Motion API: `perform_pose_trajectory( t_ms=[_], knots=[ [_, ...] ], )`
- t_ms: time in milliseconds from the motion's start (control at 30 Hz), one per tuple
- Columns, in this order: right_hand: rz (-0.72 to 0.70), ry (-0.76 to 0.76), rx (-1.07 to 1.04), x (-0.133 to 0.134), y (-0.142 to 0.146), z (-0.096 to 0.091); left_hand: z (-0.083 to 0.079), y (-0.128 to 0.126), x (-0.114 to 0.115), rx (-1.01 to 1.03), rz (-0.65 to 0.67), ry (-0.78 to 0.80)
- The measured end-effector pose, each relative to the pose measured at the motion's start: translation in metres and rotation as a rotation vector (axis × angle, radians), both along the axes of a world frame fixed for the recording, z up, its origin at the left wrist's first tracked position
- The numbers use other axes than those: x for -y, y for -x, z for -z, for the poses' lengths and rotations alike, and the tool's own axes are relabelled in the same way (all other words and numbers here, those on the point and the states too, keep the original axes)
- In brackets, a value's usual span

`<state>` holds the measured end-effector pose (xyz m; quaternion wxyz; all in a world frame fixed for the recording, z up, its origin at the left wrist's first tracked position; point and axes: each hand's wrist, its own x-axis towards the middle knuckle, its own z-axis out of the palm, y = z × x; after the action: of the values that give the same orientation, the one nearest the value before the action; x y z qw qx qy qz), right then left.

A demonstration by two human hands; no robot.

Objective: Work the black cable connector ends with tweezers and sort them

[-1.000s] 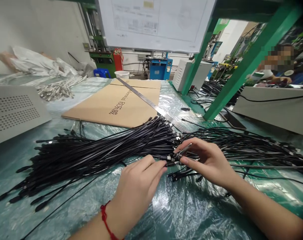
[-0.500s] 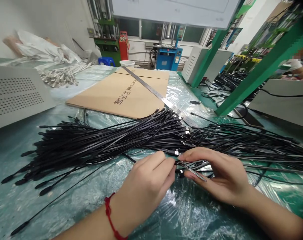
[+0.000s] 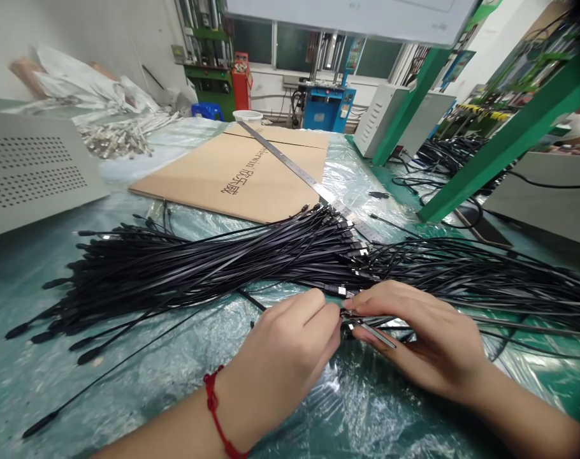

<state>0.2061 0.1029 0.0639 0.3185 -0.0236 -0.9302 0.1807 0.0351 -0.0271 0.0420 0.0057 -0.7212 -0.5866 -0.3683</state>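
Note:
My left hand (image 3: 290, 357), with a red cord bracelet on its wrist, is closed in a pinch. Its fingertips meet a black cable end, mostly hidden behind the knuckles. Just right of it, my right hand (image 3: 424, 338) grips a small metal nail clipper (image 3: 380, 336) between thumb and fingers, jaws toward the left fingertips. The exact contact point is too small to make out. Behind both hands lies a thick bundle of black cables (image 3: 213, 261), with plug ends near the middle. A second bundle of black cables (image 3: 481, 271) stretches off to the right.
A flat cardboard sheet (image 3: 266, 182) lies beyond the cables, with a long steel ruler (image 3: 290, 162) across it. A perforated grey metal box (image 3: 36, 175) stands left. A green post (image 3: 500, 143) rises at right, near a phone (image 3: 484, 227). Plastic film (image 3: 141, 395) covers the table.
The view has shifted slightly. Both hands stay close together in nearly the same pose, and the clipper's lever sits a little nearer its body.

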Motion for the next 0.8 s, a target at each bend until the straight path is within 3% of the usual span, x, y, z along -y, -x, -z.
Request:
perform_pose_trajectory(
  t_ms=[300, 400, 533, 733, 800],
  knots=[
    [-0.128, -0.034, -0.040, -0.005, 0.002, 0.007, 0.004, 0.003, -0.001, -0.019, 0.031, 0.052],
    [-0.045, 0.048, -0.025, -0.009, 0.001, 0.013, 0.004, 0.002, -0.001, 0.019, 0.019, 0.015],
    [0.111, 0.271, 0.042, -0.013, 0.000, 0.017, 0.003, 0.003, -0.002, 0.023, -0.003, -0.041],
    [0.117, 0.864, 0.116, -0.011, 0.010, 0.010, 0.002, 0.009, -0.003, -0.117, 0.013, -0.086],
    [0.099, 0.961, 0.129, -0.009, 0.013, 0.009, 0.001, 0.010, -0.003, -0.153, 0.010, -0.120]
  ],
)
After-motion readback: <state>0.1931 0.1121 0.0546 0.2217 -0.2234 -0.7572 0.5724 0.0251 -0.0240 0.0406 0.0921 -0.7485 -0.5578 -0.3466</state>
